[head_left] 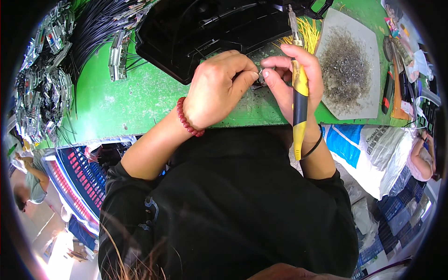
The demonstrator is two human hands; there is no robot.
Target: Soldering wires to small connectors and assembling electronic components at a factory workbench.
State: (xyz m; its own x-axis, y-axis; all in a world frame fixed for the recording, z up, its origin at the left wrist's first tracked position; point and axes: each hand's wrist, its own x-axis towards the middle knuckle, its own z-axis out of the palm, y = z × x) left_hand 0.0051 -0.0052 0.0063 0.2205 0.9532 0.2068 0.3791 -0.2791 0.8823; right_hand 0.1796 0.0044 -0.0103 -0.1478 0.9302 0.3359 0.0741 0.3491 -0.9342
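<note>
My left hand [215,88], with a dark red bead bracelet at its wrist, is closed, thumb and forefinger pinched on something too small to make out. Close to its fingertips is my right hand [281,88], wrapped around a yellow-and-black soldering iron [300,106] held upright between the fingers. The iron's metal end points away from me, and its cord end hangs by my wrist. The right thumb and a finger also meet near the same tiny piece. Just beyond both hands lies a large black plastic housing [212,37], open side up, with thin wires inside.
On the green table [144,100] at left are heaped metal connectors [46,88] with black cables [95,28]; one connector block [119,56] lies apart. Yellow wires [309,35] sit behind the iron. At right, a pale board [343,112] carries dark crumbs. Other people are at both sides.
</note>
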